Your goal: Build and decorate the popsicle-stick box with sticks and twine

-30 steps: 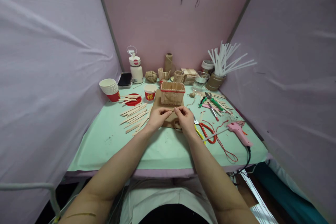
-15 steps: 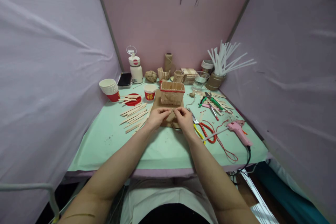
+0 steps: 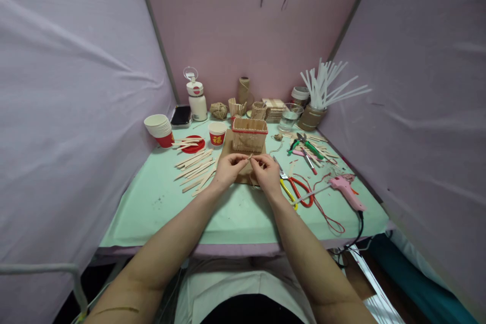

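Note:
My left hand (image 3: 229, 169) and my right hand (image 3: 267, 172) meet fingertip to fingertip over a brown cardboard piece (image 3: 245, 177). Between them they pinch a short bit of tan twine (image 3: 250, 157); its exact shape is too small to make out. Just behind my fingers, a box made of wooden sticks (image 3: 249, 136) with a red trim along its rim stands on the cardboard. To the right of my right hand lie red-handled scissors (image 3: 301, 193) and a yellow-handled tool (image 3: 288, 193).
Loose wooden sticks (image 3: 195, 168), a red lid (image 3: 193, 146) and paper cups (image 3: 158, 129) are at left. A pink glue gun (image 3: 346, 192), red cord (image 3: 330, 220) and green-handled pliers (image 3: 312, 149) lie at right. A bottle (image 3: 196, 102) and glass water bowl (image 3: 289, 117) stand behind.
Both hands stay together above the cardboard. My fingertips have shifted very slightly upward, and the twine between them shows a little more.

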`<action>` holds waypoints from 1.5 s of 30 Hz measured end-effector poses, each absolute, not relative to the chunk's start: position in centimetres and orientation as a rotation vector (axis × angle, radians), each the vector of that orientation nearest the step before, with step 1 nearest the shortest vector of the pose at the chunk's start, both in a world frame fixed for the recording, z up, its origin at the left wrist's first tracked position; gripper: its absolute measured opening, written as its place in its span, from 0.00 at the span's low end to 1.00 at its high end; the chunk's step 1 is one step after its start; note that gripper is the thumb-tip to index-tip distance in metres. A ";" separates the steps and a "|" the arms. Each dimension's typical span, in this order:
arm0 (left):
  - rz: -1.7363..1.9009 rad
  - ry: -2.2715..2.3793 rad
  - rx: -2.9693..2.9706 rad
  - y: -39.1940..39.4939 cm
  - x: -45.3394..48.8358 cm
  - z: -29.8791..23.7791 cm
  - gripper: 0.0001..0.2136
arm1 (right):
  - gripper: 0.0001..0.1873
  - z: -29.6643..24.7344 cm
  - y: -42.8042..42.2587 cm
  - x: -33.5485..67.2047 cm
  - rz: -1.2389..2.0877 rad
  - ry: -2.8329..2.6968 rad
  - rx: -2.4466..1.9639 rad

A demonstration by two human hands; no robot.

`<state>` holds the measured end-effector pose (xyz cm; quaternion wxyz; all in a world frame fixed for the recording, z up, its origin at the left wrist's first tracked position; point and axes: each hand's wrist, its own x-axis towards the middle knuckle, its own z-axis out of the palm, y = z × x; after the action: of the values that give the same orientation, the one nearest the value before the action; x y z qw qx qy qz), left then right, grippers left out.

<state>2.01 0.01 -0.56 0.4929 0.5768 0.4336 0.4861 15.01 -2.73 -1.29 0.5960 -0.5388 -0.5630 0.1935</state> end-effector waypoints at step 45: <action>1.052 0.965 1.194 0.0 2.2 -0.5 0.15 | 0.14 -1.5 -2.3 14.8 1.272 -0.834 -0.975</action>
<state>2.25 -0.02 -0.48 0.5975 0.5144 0.4160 0.4531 14.77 -2.27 -1.52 0.6191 -0.4237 -0.3625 0.5530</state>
